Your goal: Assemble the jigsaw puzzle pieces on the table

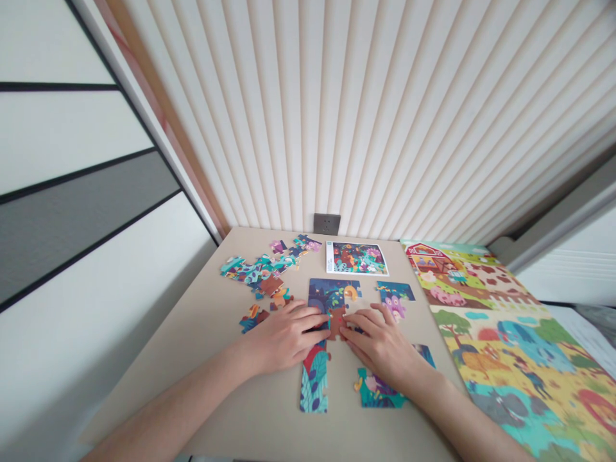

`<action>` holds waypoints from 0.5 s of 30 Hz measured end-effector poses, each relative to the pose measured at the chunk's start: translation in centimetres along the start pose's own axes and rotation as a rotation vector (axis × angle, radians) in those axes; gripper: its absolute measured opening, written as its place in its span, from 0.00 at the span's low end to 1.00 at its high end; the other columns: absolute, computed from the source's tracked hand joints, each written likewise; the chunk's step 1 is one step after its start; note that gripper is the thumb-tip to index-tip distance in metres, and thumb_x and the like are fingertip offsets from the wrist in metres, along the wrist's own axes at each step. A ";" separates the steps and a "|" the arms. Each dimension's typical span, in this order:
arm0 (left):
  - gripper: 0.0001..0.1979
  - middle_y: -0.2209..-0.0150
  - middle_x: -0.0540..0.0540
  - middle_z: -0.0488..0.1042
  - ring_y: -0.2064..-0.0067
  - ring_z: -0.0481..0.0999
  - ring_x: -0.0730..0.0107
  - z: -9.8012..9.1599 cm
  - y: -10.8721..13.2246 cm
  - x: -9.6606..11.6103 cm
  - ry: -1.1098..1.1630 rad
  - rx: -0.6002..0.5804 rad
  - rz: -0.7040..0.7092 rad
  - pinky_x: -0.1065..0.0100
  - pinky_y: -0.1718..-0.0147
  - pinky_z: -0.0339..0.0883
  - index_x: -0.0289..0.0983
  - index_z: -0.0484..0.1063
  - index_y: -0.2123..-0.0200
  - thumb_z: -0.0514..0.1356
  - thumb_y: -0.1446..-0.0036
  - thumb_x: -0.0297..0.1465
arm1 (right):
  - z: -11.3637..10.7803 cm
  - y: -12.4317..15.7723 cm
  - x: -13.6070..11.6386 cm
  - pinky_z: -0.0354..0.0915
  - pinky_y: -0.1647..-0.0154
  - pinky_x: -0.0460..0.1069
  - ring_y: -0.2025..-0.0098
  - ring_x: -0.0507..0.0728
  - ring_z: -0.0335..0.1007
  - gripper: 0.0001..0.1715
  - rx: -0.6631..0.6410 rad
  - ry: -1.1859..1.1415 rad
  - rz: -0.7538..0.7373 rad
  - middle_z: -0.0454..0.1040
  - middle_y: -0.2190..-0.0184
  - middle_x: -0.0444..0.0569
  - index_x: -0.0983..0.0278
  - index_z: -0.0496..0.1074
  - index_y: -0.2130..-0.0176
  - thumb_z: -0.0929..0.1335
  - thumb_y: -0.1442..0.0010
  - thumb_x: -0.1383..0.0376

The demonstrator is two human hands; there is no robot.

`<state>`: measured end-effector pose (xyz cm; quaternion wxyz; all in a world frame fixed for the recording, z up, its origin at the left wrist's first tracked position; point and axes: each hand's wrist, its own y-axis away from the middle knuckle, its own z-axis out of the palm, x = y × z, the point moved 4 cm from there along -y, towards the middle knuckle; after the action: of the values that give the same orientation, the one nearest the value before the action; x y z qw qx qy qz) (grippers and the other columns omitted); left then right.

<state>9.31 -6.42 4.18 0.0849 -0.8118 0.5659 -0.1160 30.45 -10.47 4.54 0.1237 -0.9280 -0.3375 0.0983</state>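
Note:
My left hand (293, 333) lies over the joined part of a jigsaw puzzle (323, 295), fingers stretched out and tips at the left side of a brown puzzle piece (338, 324). From the other side, my right hand (378, 337) has its fingertips on that brown piece's right edge, fingers bent. Dark blue pieces form the puzzle's top; a red and teal strip (314, 385) runs down its left side. The left hand covers part of the puzzle between them. Right of it lies a blue and purple joined section (395, 296), and a teal and purple section (382, 391) is partly under my right forearm.
Loose puzzle pieces (257, 273) are heaped at the table's back left. A picture card (357, 258) lies at the back. Two finished puzzles, a farm scene (471, 276) and an animal scene (529, 378), cover the right side. A dark socket (326, 224) is on the ribbed wall.

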 end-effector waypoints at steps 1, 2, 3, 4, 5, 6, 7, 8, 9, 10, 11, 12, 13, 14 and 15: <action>0.19 0.41 0.44 0.74 0.40 0.71 0.57 0.0 0.0 0.0 -0.003 0.000 -0.001 0.52 0.37 0.59 0.44 0.72 0.40 0.60 0.33 0.30 | -0.2 0.0 0.0 0.56 0.37 0.64 0.49 0.60 0.72 0.13 -0.006 -0.019 0.001 0.79 0.52 0.50 0.56 0.76 0.47 0.66 0.29 0.66; 0.19 0.41 0.44 0.75 0.40 0.71 0.57 0.0 0.0 0.0 -0.002 0.000 -0.003 0.52 0.38 0.59 0.44 0.72 0.40 0.59 0.33 0.31 | -0.5 0.0 0.1 0.56 0.37 0.64 0.48 0.60 0.72 0.14 -0.011 -0.040 0.005 0.79 0.51 0.50 0.56 0.76 0.47 0.66 0.29 0.66; 0.19 0.42 0.44 0.75 0.40 0.71 0.57 0.0 0.0 0.0 0.001 -0.002 -0.003 0.52 0.38 0.59 0.43 0.72 0.40 0.59 0.33 0.31 | -0.8 0.0 0.4 0.57 0.38 0.63 0.48 0.60 0.72 0.15 -0.011 -0.058 0.012 0.78 0.50 0.51 0.56 0.75 0.46 0.66 0.29 0.66; 0.18 0.42 0.44 0.75 0.40 0.71 0.57 0.1 0.0 -0.1 0.007 -0.006 -0.004 0.52 0.38 0.60 0.43 0.72 0.40 0.58 0.32 0.31 | -1.2 0.1 0.8 0.58 0.38 0.63 0.47 0.60 0.71 0.16 -0.004 -0.072 0.027 0.78 0.49 0.51 0.56 0.75 0.45 0.65 0.29 0.66; 0.18 0.43 0.44 0.75 0.40 0.71 0.56 0.2 0.1 -0.1 0.013 -0.010 -0.001 0.52 0.39 0.60 0.43 0.72 0.40 0.57 0.31 0.32 | -1.5 0.2 1.4 0.59 0.39 0.62 0.47 0.60 0.71 0.16 0.009 -0.076 0.051 0.78 0.48 0.52 0.57 0.75 0.45 0.65 0.29 0.67; 0.17 0.43 0.43 0.75 0.40 0.70 0.56 0.2 0.2 -0.2 0.019 -0.012 0.002 0.52 0.39 0.60 0.43 0.72 0.41 0.57 0.31 0.32 | -1.8 0.4 2.1 0.60 0.40 0.61 0.47 0.60 0.71 0.17 0.026 -0.073 0.082 0.77 0.48 0.52 0.57 0.75 0.45 0.64 0.29 0.68; 0.17 0.43 0.43 0.75 0.39 0.70 0.56 0.3 0.2 -0.3 0.024 -0.014 0.006 0.52 0.39 0.60 0.42 0.72 0.41 0.57 0.31 0.32 | -2.1 0.6 2.8 0.61 0.41 0.61 0.47 0.60 0.71 0.16 0.042 -0.064 0.114 0.77 0.48 0.52 0.57 0.75 0.46 0.64 0.29 0.68; 0.18 0.42 0.43 0.75 0.39 0.70 0.55 0.3 0.3 -0.4 0.025 -0.015 0.011 0.52 0.38 0.60 0.42 0.72 0.40 0.56 0.31 0.32 | -2.3 0.8 3.5 0.61 0.41 0.61 0.47 0.61 0.72 0.16 0.052 -0.053 0.140 0.78 0.48 0.52 0.57 0.75 0.46 0.64 0.29 0.67; 0.18 0.42 0.43 0.75 0.39 0.70 0.55 0.4 0.3 -0.5 0.024 -0.016 0.015 0.51 0.38 0.59 0.42 0.72 0.40 0.56 0.31 0.32 | -2.4 1.0 4.1 0.62 0.42 0.60 0.47 0.61 0.72 0.15 0.055 -0.045 0.155 0.78 0.49 0.52 0.56 0.76 0.47 0.64 0.29 0.66; 0.18 0.42 0.43 0.74 0.39 0.69 0.55 0.4 0.4 -0.5 0.021 -0.017 0.018 0.51 0.38 0.59 0.43 0.71 0.40 0.56 0.31 0.32 | -2.5 1.2 4.5 0.62 0.42 0.60 0.47 0.61 0.72 0.14 0.046 -0.041 0.158 0.78 0.49 0.51 0.56 0.76 0.48 0.65 0.29 0.65; 0.18 0.41 0.43 0.74 0.39 0.69 0.55 0.4 0.4 -0.5 0.017 -0.019 0.019 0.50 0.38 0.59 0.43 0.71 0.40 0.56 0.31 0.32 | -2.5 1.3 4.7 0.63 0.42 0.60 0.47 0.61 0.72 0.13 0.030 -0.043 0.148 0.77 0.48 0.51 0.55 0.76 0.47 0.66 0.29 0.63; 0.18 0.41 0.43 0.74 0.39 0.69 0.55 0.5 0.3 -0.4 0.012 -0.021 0.019 0.50 0.38 0.59 0.43 0.71 0.40 0.56 0.31 0.32 | -2.5 1.3 4.8 0.63 0.42 0.60 0.46 0.62 0.72 0.14 0.012 -0.050 0.135 0.77 0.47 0.51 0.54 0.76 0.47 0.68 0.30 0.61; 0.18 0.41 0.43 0.74 0.39 0.69 0.55 0.5 0.3 -0.3 0.008 -0.020 0.018 0.50 0.38 0.59 0.44 0.71 0.40 0.55 0.30 0.32 | -2.4 1.4 4.8 0.63 0.42 0.60 0.45 0.62 0.71 0.15 -0.007 -0.060 0.122 0.77 0.46 0.51 0.53 0.76 0.46 0.69 0.31 0.59; 0.17 0.41 0.43 0.74 0.39 0.70 0.55 0.5 0.2 -0.2 0.004 -0.016 0.017 0.50 0.38 0.59 0.44 0.71 0.40 0.55 0.30 0.32 | -2.3 1.4 4.7 0.63 0.41 0.60 0.44 0.63 0.71 0.18 -0.026 -0.071 0.112 0.76 0.46 0.51 0.53 0.75 0.44 0.70 0.33 0.58; 0.17 0.42 0.43 0.74 0.39 0.70 0.55 0.5 0.2 -0.1 -0.001 -0.010 0.019 0.50 0.38 0.59 0.43 0.72 0.41 0.55 0.30 0.32 | -2.2 1.4 4.6 0.63 0.41 0.60 0.43 0.63 0.70 0.20 -0.041 -0.080 0.103 0.76 0.45 0.52 0.52 0.74 0.43 0.71 0.34 0.57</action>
<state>9.26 -6.34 3.66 0.0823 -0.8067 0.5743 -0.1122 35.32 -8.90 5.75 0.0857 -0.9417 -0.2960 0.1347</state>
